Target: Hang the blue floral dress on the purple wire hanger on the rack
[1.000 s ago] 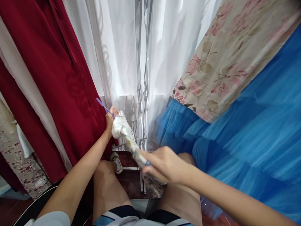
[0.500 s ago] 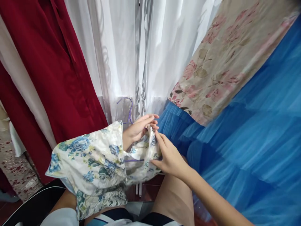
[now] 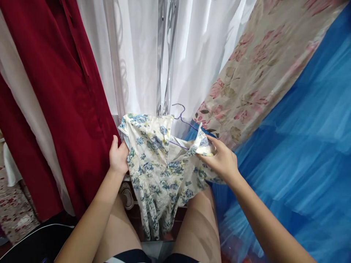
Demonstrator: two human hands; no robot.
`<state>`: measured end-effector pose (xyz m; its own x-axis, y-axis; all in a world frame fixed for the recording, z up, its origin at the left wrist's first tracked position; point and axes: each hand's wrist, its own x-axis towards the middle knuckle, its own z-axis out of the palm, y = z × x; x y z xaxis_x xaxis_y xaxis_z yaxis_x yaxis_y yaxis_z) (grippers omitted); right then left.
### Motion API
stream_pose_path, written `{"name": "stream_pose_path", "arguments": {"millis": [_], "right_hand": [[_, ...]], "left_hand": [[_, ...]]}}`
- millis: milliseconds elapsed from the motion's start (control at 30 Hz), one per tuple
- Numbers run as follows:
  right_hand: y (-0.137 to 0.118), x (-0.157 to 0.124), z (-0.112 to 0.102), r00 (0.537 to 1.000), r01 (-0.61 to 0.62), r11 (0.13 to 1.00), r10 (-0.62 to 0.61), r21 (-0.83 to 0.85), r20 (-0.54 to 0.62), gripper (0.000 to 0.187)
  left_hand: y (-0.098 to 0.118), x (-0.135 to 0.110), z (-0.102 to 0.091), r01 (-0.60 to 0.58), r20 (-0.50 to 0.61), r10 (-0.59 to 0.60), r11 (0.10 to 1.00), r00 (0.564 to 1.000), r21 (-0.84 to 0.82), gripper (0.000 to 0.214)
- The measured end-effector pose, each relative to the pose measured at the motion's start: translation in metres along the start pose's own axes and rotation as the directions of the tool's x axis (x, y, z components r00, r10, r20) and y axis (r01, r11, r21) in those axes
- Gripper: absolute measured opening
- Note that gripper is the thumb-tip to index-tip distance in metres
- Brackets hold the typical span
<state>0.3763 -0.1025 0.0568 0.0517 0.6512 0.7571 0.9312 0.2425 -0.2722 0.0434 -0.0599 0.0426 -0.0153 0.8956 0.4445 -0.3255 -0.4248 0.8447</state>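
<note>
A small white dress with blue flowers (image 3: 156, 160) hangs spread out between my two hands, over my bare knees. A thin purple hanger (image 3: 181, 113) sits inside it, its hook sticking up above the neckline. My left hand (image 3: 118, 157) grips the dress's left shoulder, fingers closed round the cloth. The right shoulder is pinched by my right hand (image 3: 223, 160), close to the hanger's wire. The lower hem falls between my legs.
A dark red garment (image 3: 60, 91) hangs at the left, white sheer fabric (image 3: 137, 54) in the middle with a metal rack pole (image 3: 161, 73). At the right hang a beige floral dress (image 3: 260, 62) and blue tulle (image 3: 301, 153). A shoe (image 3: 127, 195) lies on the floor.
The dress was bunched and twisted in my hands, then draped over my left arm. Now both hands have pulled apart and it is spread flat on the hanger.
</note>
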Motion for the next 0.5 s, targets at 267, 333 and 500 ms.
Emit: {"name": "stream_pose_path", "arguments": {"millis": [267, 333, 500], "right_hand": [[-0.020, 0.050, -0.003, 0.973, 0.227, 0.972, -0.228, -0.064, -0.019, 0.073], [-0.017, 0.046, -0.006, 0.965, 0.262, 0.963, -0.263, -0.056, -0.009, 0.074], [0.000, 0.038, -0.007, 0.947, 0.314, 0.949, -0.311, -0.038, 0.078, 0.081]], "left_hand": [[-0.055, -0.031, -0.025, 0.097, -0.254, -0.170, 0.956, 0.952, -0.275, 0.044], [-0.071, -0.048, -0.029, 0.135, -0.306, -0.208, 0.960, 0.929, -0.244, 0.044], [-0.091, -0.090, -0.032, 0.254, -0.302, -0.295, 0.953, 0.906, -0.168, 0.050]]}}
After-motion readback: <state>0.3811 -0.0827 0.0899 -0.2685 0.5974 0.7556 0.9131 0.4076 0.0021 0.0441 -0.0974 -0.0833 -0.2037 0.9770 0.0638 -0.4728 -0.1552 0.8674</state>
